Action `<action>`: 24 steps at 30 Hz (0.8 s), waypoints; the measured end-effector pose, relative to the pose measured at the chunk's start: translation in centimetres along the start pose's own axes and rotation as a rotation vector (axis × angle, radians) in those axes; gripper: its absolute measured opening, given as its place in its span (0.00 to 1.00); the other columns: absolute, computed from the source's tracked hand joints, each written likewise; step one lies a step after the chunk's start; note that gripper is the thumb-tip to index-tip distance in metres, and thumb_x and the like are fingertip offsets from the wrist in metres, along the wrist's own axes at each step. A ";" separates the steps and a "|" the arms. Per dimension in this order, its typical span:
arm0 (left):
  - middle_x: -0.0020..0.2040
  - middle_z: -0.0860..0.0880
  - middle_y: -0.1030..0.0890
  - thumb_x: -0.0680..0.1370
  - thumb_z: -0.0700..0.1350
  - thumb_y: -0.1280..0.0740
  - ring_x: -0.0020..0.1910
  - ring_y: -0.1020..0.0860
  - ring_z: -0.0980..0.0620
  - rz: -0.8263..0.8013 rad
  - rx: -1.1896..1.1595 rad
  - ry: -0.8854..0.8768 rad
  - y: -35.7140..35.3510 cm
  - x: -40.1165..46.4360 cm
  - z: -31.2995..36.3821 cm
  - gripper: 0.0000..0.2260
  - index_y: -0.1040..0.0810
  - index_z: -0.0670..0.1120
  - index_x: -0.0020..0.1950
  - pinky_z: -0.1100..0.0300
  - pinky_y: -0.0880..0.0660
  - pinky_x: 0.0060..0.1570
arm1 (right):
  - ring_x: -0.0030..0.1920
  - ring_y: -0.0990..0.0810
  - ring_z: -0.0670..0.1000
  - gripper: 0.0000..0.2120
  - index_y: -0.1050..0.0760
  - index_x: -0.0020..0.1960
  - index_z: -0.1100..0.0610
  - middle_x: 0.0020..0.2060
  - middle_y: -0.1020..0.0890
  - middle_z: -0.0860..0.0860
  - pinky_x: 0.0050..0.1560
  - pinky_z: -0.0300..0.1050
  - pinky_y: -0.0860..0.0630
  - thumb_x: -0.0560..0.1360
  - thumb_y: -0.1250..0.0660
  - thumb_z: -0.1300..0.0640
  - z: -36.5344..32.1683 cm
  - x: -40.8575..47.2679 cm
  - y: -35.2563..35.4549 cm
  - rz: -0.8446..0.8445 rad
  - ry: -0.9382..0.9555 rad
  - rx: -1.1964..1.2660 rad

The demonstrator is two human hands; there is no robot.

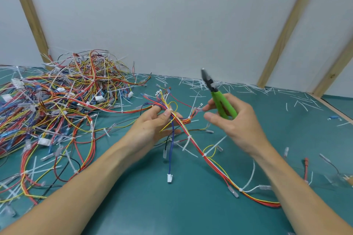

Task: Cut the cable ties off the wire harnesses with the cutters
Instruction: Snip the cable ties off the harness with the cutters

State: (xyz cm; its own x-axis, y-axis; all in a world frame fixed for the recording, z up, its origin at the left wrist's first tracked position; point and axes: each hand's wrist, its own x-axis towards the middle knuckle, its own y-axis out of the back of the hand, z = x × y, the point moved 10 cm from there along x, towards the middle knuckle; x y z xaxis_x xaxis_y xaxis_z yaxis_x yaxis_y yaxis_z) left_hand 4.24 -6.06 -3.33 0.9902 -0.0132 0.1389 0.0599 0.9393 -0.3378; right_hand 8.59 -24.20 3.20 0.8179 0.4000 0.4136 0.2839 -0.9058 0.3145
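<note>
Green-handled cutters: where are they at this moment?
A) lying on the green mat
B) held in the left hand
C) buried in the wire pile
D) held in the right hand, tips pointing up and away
D: the right hand grips the green-handled cutters above the mat, tips up; the left hand holds a wire harness.

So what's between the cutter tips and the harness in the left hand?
Head view: bare green mat with loose cut tie scraps; the cutters in the right hand point away from the harness in the left hand.
</note>
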 end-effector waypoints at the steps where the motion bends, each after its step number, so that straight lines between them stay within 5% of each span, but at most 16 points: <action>1: 0.49 0.46 0.16 0.79 0.46 0.37 0.56 0.16 0.44 -0.013 -0.020 0.006 -0.2 -0.1 0.0 0.10 0.28 0.41 0.56 0.53 0.19 0.51 | 0.34 0.28 0.48 0.10 0.21 0.51 0.56 0.45 0.13 0.46 0.40 0.41 0.26 0.73 0.23 0.64 0.0 -0.2 -0.9 -0.049 -0.004 0.013; 5: 0.44 0.47 0.18 0.79 0.47 0.37 0.48 0.17 0.48 0.015 0.021 0.020 -0.2 -0.1 0.2 0.09 0.24 0.43 0.53 0.60 0.21 0.43 | 0.33 0.28 0.47 0.11 0.20 0.50 0.56 0.44 0.14 0.48 0.39 0.37 0.27 0.71 0.21 0.64 -0.4 -0.9 -3.1 -0.125 0.026 0.039; 9: 0.42 0.46 0.20 0.82 0.44 0.38 0.51 0.19 0.40 0.057 0.078 0.044 0.0 -0.1 0.1 0.08 0.21 0.45 0.52 0.63 0.21 0.41 | 0.34 0.27 0.51 0.10 0.19 0.48 0.54 0.43 0.14 0.48 0.40 0.40 0.26 0.72 0.21 0.63 -0.5 -1.1 -3.6 -0.116 0.033 0.054; 13: 0.41 0.46 0.18 0.83 0.45 0.38 0.48 0.15 0.44 0.055 0.127 0.066 0.0 -0.2 -0.2 0.09 0.20 0.43 0.55 0.64 0.21 0.39 | 0.38 0.21 0.54 0.09 0.19 0.45 0.52 0.40 0.15 0.47 0.43 0.43 0.23 0.72 0.21 0.62 0.0 -1.3 -3.8 -0.095 0.004 0.057; 20: 0.49 0.45 0.14 0.78 0.55 0.32 0.49 0.14 0.45 0.000 0.228 0.073 -1.3 -0.5 -0.4 0.19 0.23 0.45 0.63 0.57 0.20 0.44 | 0.39 0.21 0.57 0.09 0.19 0.45 0.50 0.38 0.17 0.48 0.41 0.46 0.23 0.74 0.24 0.62 0.4 -1.3 -3.5 -0.009 0.006 0.018; 24: 0.51 0.45 0.14 0.75 0.35 0.26 0.52 0.15 0.46 0.017 0.310 -0.027 -1.9 -0.5 -0.1 0.19 0.26 0.43 0.64 0.62 0.20 0.44 | 0.37 0.20 0.47 0.08 0.20 0.45 0.52 0.37 0.17 0.48 0.44 0.48 0.22 0.74 0.23 0.62 0.7 -1.1 -3.2 0.046 -0.012 0.017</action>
State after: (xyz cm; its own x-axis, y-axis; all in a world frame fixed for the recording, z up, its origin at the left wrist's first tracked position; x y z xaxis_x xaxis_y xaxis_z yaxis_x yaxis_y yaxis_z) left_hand 3.69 -7.85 -2.86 0.9869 0.0085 0.1614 -0.0019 0.9992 -0.0411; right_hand 7.14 -21.90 1.10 0.8363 0.3566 0.4166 0.2544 -0.9253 0.2813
